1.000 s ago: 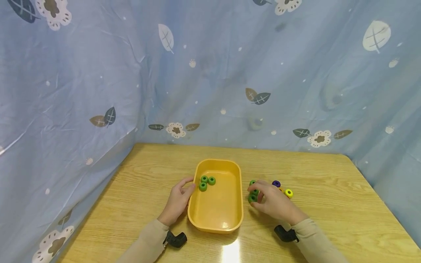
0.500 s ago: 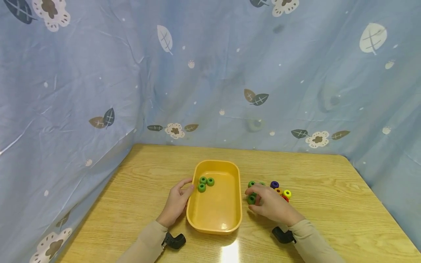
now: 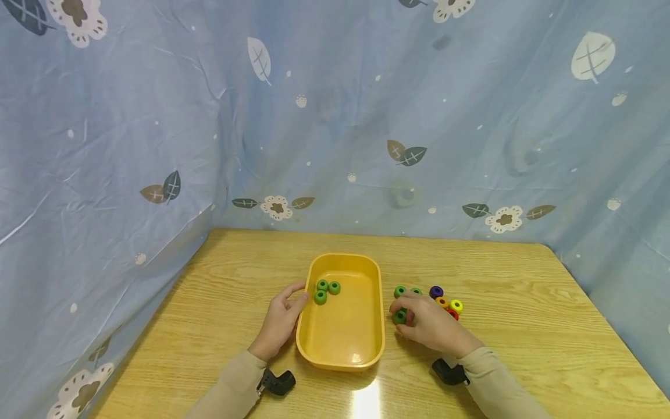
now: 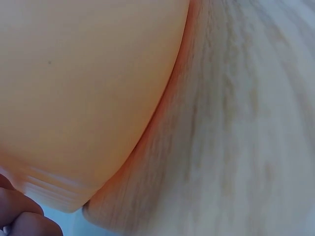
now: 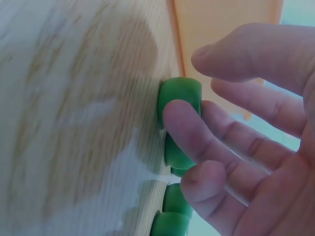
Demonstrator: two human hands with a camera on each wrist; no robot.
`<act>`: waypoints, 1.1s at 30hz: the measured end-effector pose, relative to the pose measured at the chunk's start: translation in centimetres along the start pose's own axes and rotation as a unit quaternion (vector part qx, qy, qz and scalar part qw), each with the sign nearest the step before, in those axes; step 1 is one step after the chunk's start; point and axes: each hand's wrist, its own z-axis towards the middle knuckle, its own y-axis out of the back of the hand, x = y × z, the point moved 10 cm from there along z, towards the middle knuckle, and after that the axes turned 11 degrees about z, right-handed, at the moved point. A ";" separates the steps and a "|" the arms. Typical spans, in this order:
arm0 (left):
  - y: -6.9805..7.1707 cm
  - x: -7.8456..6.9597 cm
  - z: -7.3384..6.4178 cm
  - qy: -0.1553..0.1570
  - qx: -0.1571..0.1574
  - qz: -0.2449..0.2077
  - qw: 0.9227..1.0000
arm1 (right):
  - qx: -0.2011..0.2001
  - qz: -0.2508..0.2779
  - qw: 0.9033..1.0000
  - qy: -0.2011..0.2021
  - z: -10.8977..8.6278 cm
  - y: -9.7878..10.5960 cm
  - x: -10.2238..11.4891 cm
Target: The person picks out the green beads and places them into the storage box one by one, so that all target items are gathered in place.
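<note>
In the head view, my left hand [image 3: 279,321] holds the left side of a yellow plastic tray [image 3: 339,365], its thumb and forefinger at the rim. Three green rings [image 3: 320,297], thick and bead-like, lie inside at the far left. My right hand [image 3: 429,323] reaches over a cluster of green rings [image 3: 400,291] on the table, just right of the tray. In the right wrist view, one fingertip overlaps the nearest green ring [image 5: 179,91], while the thumb stands apart from it. The left wrist view shows curled fingers [image 4: 30,223] by the tray's wall [image 4: 83,98].
Beyond the right hand lie a purple ring [image 3: 436,292], an orange ring [image 3: 442,302], a yellow ring [image 3: 456,306] and a partly covered red ring [image 3: 453,315]. A wooden table [image 3: 235,273] carries everything. A blue patterned curtain [image 3: 335,128] hangs along its back and sides.
The right hand has shifted slightly over the green rings, so the orange and red rings show more. The left hand and tray have stayed put. The head view has turned a little.
</note>
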 end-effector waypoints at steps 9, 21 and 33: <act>-0.1 -0.4 0.0 0.000 0.000 -0.002 1.000 | 0.006 -0.004 1.000 0.005 0.0 -0.3 -0.1; 0.2 -0.5 -0.1 -0.006 -0.008 0.002 1.000 | 0.008 0.001 1.000 -0.005 0.1 -0.4 -0.4; 0.1 -0.4 0.0 0.002 -0.009 0.007 1.000 | -0.016 0.050 0.999 -0.009 0.0 0.1 -0.4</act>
